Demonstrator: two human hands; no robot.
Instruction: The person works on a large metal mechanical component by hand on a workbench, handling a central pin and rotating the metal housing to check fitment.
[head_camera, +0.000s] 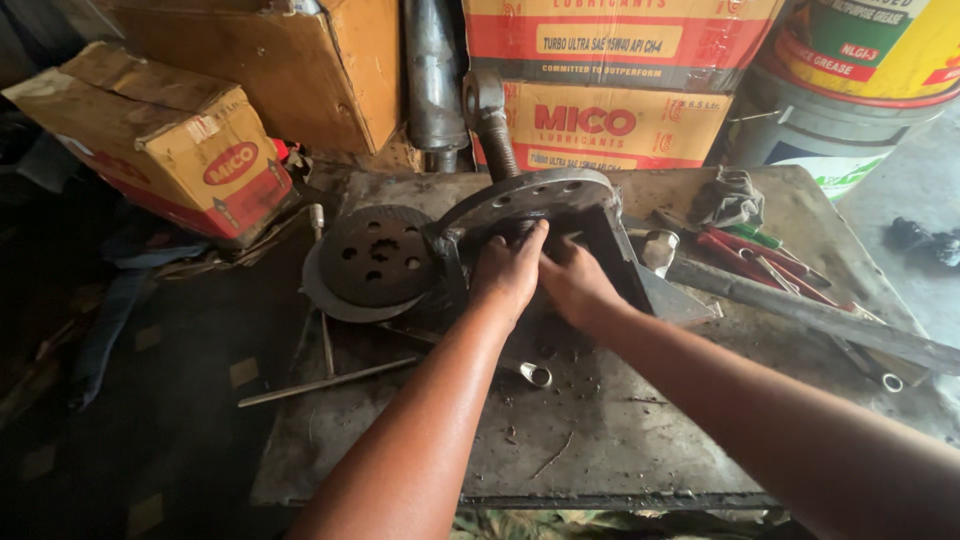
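Observation:
My left hand (510, 268) and my right hand (570, 275) meet under a round steel flange with bolt holes (540, 195), mounted on a dark metal frame (610, 240) on the bench. Both hands press against the frame's inner part; what the fingers grip is hidden. A threaded screw with an eye (490, 120) rises behind the flange. A dark disc with holes (378, 258) lies on a larger grey plate just left of my left hand.
A greasy metal bench (600, 420) carries a ring spanner (530, 372), thin rods (325, 382), a long flat bar (820, 315), red-handled tools (760, 255) and a rag (728, 197). Cardboard boxes (165, 140) and a yellow drum (860, 60) stand behind.

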